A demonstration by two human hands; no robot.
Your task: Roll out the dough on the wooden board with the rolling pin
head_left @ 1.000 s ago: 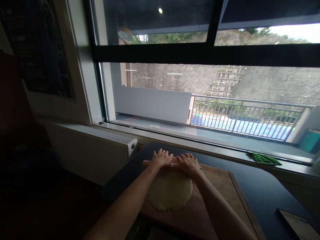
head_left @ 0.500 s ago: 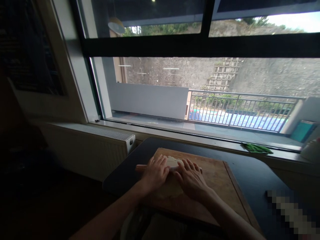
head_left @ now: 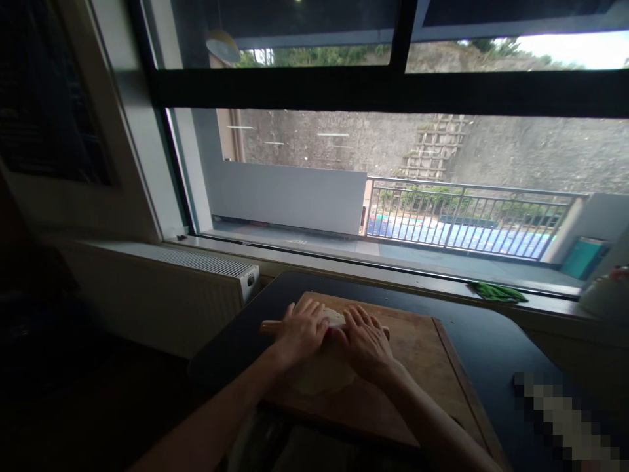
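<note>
A wooden rolling pin (head_left: 270,327) lies crosswise over a pale sheet of dough (head_left: 319,377) on a wooden board (head_left: 417,357). My left hand (head_left: 303,328) bears down on the pin's left part, its fingers bent over the top and pointing away from me. Over the right part is my right hand (head_left: 365,334), gripping in the same way. Both thumbs point inward, close to each other. Dough shows in front of the pin and also behind it, between my fingertips. The undersides of my hands and most of the pin are hidden.
The board rests on a dark table (head_left: 484,341) below a wide window. A green cloth (head_left: 497,292) lies on the sill, with a pale object (head_left: 607,295) at its right end. A white radiator (head_left: 196,295) stands left of the table. A pixelated patch covers something at the lower right.
The whole view has shifted slightly, so hands, pin and board appear a little further left. Both hands stay on the rolling pin, which has hardly moved relative to the board.
</note>
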